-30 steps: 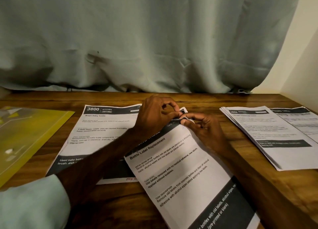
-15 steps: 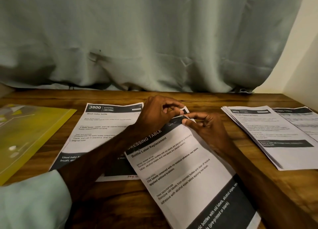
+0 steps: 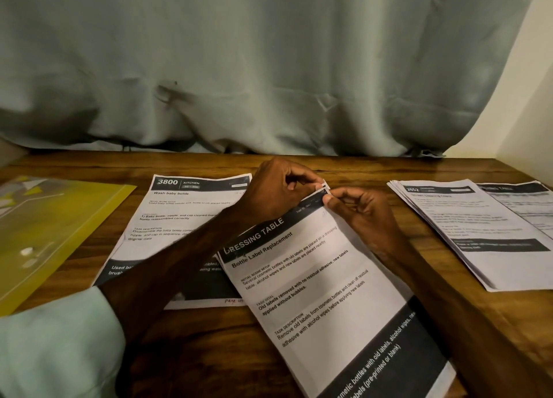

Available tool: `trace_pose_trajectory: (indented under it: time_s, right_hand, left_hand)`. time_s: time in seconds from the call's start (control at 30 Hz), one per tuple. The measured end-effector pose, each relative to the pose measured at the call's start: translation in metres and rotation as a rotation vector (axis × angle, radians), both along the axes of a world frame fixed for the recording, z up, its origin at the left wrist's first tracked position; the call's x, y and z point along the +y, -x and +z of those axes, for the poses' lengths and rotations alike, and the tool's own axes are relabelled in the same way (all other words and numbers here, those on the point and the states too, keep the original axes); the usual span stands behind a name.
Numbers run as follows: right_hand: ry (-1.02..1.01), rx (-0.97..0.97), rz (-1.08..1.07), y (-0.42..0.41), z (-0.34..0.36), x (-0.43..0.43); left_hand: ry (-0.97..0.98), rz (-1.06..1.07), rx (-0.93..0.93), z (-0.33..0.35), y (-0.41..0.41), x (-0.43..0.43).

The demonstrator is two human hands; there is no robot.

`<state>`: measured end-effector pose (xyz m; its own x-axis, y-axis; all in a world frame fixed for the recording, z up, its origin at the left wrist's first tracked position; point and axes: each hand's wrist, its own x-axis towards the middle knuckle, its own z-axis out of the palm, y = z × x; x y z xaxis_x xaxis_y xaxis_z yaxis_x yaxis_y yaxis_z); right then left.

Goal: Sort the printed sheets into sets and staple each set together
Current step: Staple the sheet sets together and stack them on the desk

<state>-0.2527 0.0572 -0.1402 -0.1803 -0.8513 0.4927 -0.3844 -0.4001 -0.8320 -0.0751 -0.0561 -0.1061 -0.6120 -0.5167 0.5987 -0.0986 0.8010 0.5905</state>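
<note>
Looks down from head height onto a wooden desk [image 3: 209, 352] set against a pale grey-green curtain [image 3: 269, 68]. At the centre and lower right of the frame, flat on the desk and turned clockwise: a set of printed sheets [image 3: 323, 293] headed "DRESSING TABLE" and "Bottle Label Replacement", with a dark band across its lower end. Just above the middle of the frame, at that set's top right corner, both hands together. From the lower left, past a pale sleeve [image 3: 54, 347] that ends on the forearm: the left hand [image 3: 278, 191], thumb and forefinger tips clamped on the corner, remaining fingers curled. From the lower right: the right hand [image 3: 365, 215], thumb and forefinger pinching the same corner, remaining fingers curled loosely under the palm. Partly beneath the left forearm and the set's left edge: a single sheet [image 3: 179, 212] headed "3800 KITCHEN" and "Wash baby bottle", lying straight. At the right of the frame, well apart from the hands: a fanned stack of printed sheets [image 3: 466, 227], with a further printed sheet [image 3: 526, 203] overlapping its right side, text too blurred to read. At the left edge: a yellow plastic folder [image 3: 59, 227], flat on the desk. In the upper right corner: a strip of cream wall [image 3: 538, 68].
</note>
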Motion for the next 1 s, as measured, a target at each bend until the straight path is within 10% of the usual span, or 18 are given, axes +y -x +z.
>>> trace_pose_trajectory:
  time_s: [1.0]
  right_hand:
    - [-0.013,-0.161,-0.074,-0.007,0.005,-0.001]
  left_hand:
    - [-0.225,-0.023,-0.027,0.008,-0.002,0.005]
